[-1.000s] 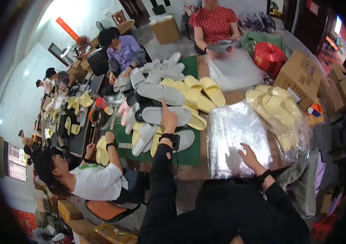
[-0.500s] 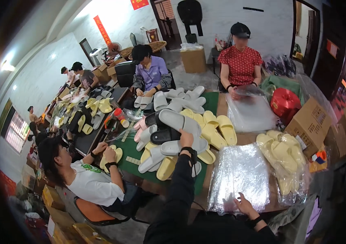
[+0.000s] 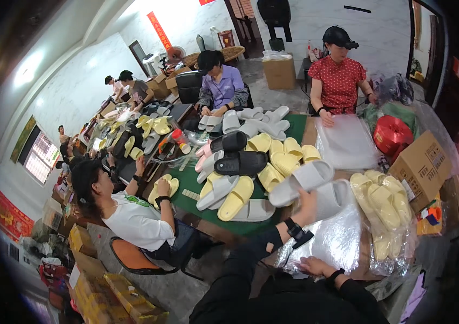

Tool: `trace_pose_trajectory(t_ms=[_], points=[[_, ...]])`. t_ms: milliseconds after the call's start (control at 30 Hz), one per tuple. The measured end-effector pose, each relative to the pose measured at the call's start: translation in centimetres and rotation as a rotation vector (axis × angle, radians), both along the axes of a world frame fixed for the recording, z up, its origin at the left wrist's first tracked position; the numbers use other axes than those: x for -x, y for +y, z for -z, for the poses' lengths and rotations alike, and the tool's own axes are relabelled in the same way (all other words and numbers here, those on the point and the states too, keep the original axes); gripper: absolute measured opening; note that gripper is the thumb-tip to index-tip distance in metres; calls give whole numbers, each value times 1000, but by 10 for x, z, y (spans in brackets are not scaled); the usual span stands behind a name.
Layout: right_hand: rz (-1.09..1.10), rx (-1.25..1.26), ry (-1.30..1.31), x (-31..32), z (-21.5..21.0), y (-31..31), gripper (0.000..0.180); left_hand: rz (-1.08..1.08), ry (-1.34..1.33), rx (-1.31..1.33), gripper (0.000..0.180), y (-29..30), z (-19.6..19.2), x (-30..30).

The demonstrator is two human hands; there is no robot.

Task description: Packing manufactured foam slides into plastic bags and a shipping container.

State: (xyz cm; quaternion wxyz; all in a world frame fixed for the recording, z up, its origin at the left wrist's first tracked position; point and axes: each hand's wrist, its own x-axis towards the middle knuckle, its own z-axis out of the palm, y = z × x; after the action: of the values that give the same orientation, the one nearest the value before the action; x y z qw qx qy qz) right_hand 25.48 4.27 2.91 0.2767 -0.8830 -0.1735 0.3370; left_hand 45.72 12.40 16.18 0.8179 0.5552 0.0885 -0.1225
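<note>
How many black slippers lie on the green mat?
2. One black slipper lies toward the far side of the green mat; the other black slipper lies just nearer, beside the yellow ones. More could be hidden under the pile.

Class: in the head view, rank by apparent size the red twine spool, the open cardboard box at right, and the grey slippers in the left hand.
1. Cardboard box
2. Grey slippers in the left hand
3. Red twine spool
The top two look close.
</note>
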Motion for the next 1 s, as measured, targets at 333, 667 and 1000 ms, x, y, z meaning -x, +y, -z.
trace_pose_trajectory(t_ms=[333, 667, 1000], points=[[65, -85, 75, 28, -86, -47, 33, 27, 466, 339, 43, -89, 63, 82], [639, -330, -189, 12, -49, -128, 35, 1418, -710, -1215, 30, -1, 107, 175], [377, 121, -118, -69, -56, -69, 66, 1040, -613, -1640, 60, 41, 97, 214]])
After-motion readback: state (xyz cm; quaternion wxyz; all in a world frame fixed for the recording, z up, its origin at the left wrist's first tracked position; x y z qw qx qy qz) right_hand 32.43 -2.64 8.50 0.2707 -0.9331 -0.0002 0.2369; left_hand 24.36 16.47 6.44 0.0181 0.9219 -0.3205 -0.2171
